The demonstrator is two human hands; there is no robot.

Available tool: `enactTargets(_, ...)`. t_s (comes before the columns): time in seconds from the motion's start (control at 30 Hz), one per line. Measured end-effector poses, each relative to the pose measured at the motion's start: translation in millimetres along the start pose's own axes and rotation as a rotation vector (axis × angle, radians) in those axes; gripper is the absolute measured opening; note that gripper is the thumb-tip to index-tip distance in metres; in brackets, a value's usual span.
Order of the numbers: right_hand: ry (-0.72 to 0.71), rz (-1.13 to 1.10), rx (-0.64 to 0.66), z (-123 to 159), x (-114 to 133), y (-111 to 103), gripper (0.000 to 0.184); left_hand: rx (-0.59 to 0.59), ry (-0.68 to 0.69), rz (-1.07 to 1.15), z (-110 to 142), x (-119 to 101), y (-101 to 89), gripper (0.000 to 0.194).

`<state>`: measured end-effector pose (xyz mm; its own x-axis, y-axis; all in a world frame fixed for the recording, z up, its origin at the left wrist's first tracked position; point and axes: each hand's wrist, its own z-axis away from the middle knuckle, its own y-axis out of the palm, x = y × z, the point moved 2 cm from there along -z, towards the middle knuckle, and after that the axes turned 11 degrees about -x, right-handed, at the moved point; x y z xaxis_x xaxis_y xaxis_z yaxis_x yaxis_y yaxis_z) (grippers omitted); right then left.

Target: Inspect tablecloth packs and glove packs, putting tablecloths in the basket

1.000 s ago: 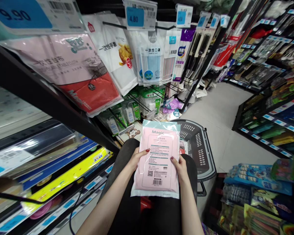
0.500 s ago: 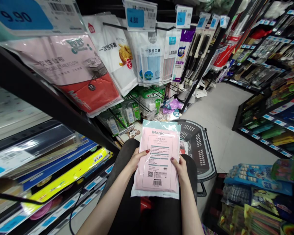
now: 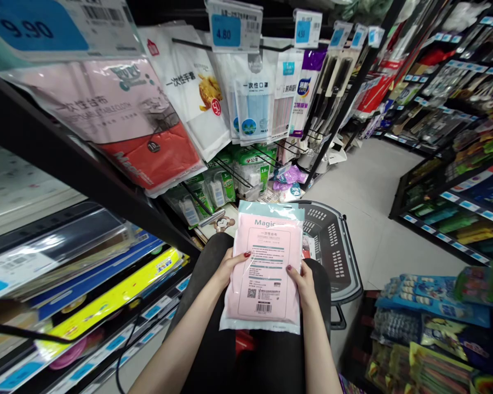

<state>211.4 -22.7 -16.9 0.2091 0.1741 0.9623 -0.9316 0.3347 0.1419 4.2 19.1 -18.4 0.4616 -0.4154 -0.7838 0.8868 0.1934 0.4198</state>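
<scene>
A pink packet of disposable tablecloth [image 3: 267, 262], in a clear sleeve with a pale green top, lies tilted over my knees with its printed back facing me. My left hand [image 3: 230, 269] grips its left edge, thumb on the front and the other fingers hidden behind. On the right edge, my right hand [image 3: 303, 284] holds it the same way. Just beyond the packet, a grey shopping basket [image 3: 347, 257] stands on the floor, partly covered by the packet and my knee. Something red and white shows inside the basket.
Hanging packs fill the rack ahead: a pink and red tablecloth pack [image 3: 127, 120], a glove pack [image 3: 189, 87] and a mask pack [image 3: 252, 98]. Shelves with a yellow package [image 3: 119, 295] run along my left. Snack bags [image 3: 431, 301] lie at right, beside the aisle floor [image 3: 370, 191].
</scene>
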Motion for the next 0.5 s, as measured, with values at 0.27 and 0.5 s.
enactTargets(0.27,0.011,0.005,-0.002,0.3,1.0,0.0,0.031,-0.016,-0.012,0.012,-0.5,1.9,-1.2,0.036)
enactTargets(0.5,0.001,0.006,-0.008,0.3,2.3,0.4,0.034,-0.033,-0.018,0.013,2.5,-1.8,2.0,0.039)
